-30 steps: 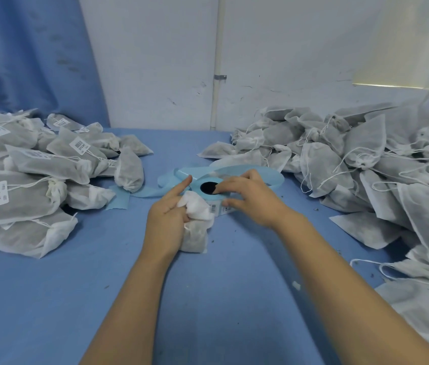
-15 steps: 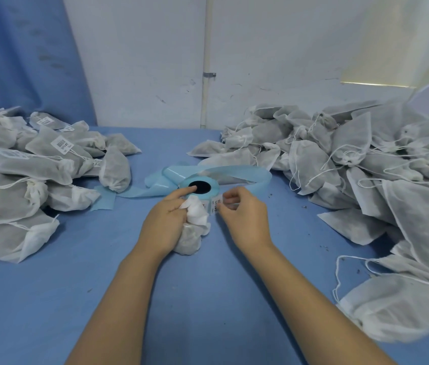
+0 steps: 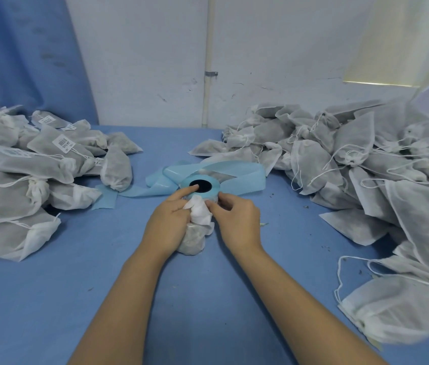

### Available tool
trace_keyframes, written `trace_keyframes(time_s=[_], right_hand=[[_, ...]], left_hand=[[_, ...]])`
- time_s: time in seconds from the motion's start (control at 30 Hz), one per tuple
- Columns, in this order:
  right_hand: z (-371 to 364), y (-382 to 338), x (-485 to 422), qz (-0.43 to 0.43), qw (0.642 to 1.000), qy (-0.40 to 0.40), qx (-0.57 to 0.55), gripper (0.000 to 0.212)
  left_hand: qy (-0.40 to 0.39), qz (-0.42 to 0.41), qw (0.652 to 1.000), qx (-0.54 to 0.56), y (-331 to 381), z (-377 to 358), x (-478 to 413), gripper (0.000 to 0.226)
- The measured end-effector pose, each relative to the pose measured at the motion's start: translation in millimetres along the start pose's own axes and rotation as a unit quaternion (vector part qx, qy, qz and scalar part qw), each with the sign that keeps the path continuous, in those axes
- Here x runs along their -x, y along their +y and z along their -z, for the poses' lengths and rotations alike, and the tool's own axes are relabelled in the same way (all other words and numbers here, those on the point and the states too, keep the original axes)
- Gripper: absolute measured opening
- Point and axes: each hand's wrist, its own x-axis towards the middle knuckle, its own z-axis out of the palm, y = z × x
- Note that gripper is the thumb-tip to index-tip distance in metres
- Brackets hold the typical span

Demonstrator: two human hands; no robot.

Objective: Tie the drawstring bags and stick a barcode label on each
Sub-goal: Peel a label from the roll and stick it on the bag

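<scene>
A small white drawstring bag (image 3: pixel 195 237) with grey filling stands in the middle of the blue table, its gathered top up. My left hand (image 3: pixel 167 222) grips the bag from the left, and its forefinger reaches out onto the blue label roll (image 3: pixel 212 187) just behind. My right hand (image 3: pixel 237 219) is at the bag's top on the right, fingers curled and pinching at the roll's edge; what they hold is hidden.
A heap of tied, labelled bags (image 3: pixel 23 169) fills the left side. A bigger heap of unlabelled bags (image 3: pixel 352 159) with loose strings covers the right. Blue backing tape (image 3: pixel 237 177) loops behind the roll. A white wall stands at the back.
My right hand has drawn back from the top of the roll to its near edge, beside the bag's top. My left hand has kept hold of the bag.
</scene>
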Motion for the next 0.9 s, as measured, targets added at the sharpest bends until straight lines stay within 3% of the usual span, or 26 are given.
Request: trace_keyframes(time_s=[0.27, 0.43, 0.63, 0.8, 0.9], right_hand=[[8, 5, -3, -0.012, 1.000, 0.012, 0.024, 0.024], [25, 13, -7, -0.096, 0.993, 0.031, -0.055, 0.020], [44, 22, -3, -0.088, 0.993, 0.048, -0.063, 0.018], [51, 23, -4, -0.141, 0.964, 0.079, -0.211, 0.017], [50, 24, 1, -0.113, 0.969, 0.065, -0.212, 0.015]], left_hand=[[-0.002, -0.005, 1.000, -0.014, -2, 1, -1, 0.061], [0.003, -0.003, 1.000, -0.021, -2, 1, -1, 0.047], [-0.003, -0.017, 0.999, 0.031, 4, 3, 6, 0.056], [0.000, -0.004, 1.000, 0.011, 5, 2, 8, 0.034], [-0.008, -0.017, 0.999, 0.030, 9, 3, 12, 0.051]])
